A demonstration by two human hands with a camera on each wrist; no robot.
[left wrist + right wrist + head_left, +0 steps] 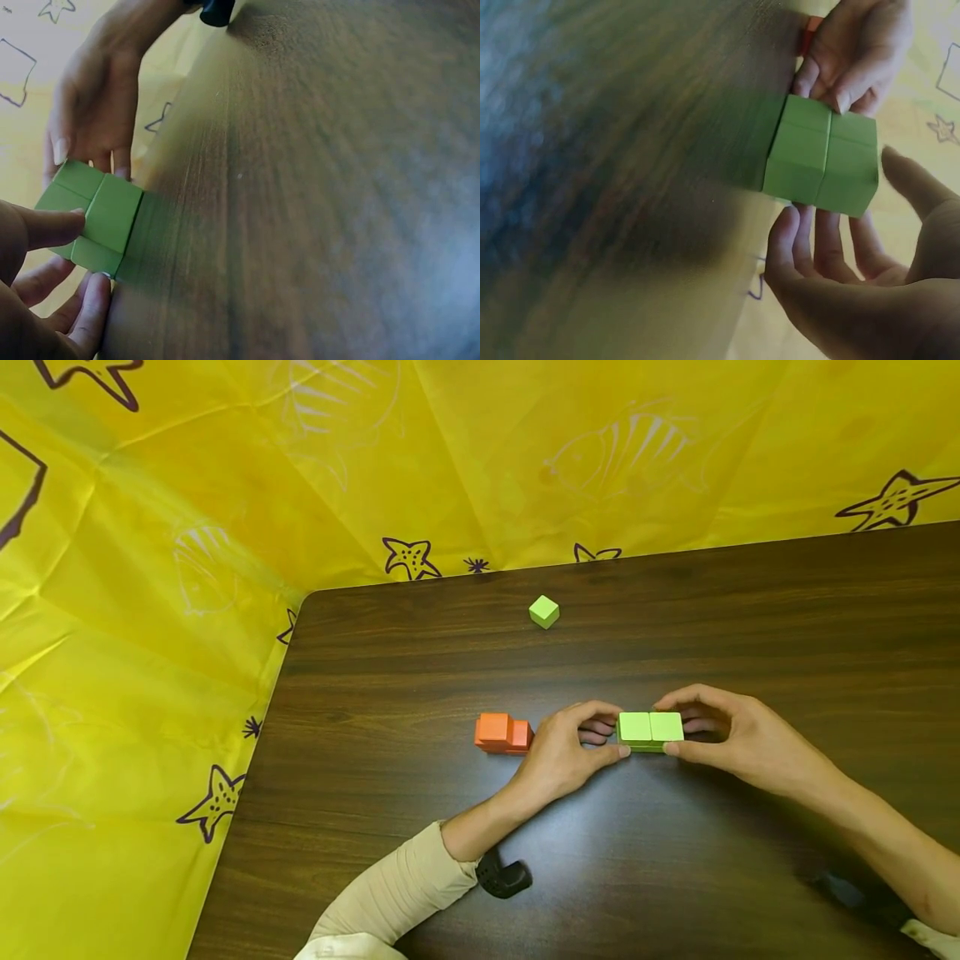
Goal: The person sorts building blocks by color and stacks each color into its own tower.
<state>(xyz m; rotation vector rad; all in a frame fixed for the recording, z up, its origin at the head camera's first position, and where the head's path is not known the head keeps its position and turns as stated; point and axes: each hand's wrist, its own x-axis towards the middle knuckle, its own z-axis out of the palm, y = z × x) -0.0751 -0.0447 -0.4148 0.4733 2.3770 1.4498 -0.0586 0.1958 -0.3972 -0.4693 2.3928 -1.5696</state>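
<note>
Between both hands, light green blocks [650, 727] stand in two layers on the table, two cube tops side by side. My left hand [564, 745] grips their left end, thumb on the front and fingers behind. At the right end, the thumb and fingers of my right hand [742, 739] lie around the corners; the right wrist view shows its thumb very close to the edge of the green blocks [825, 154]. Seams between the green blocks [94, 214] show in the left wrist view. Just left of my left hand sit stacked orange blocks [495, 732], partly hidden by it.
A single green cube [544, 612] lies farther back on the dark wooden table [390, 677]. Yellow cloth [480, 460] printed with starfish and fish borders the table's back and left edges. Dark devices, one a black wrist mount [502, 875], hang near the wrists.
</note>
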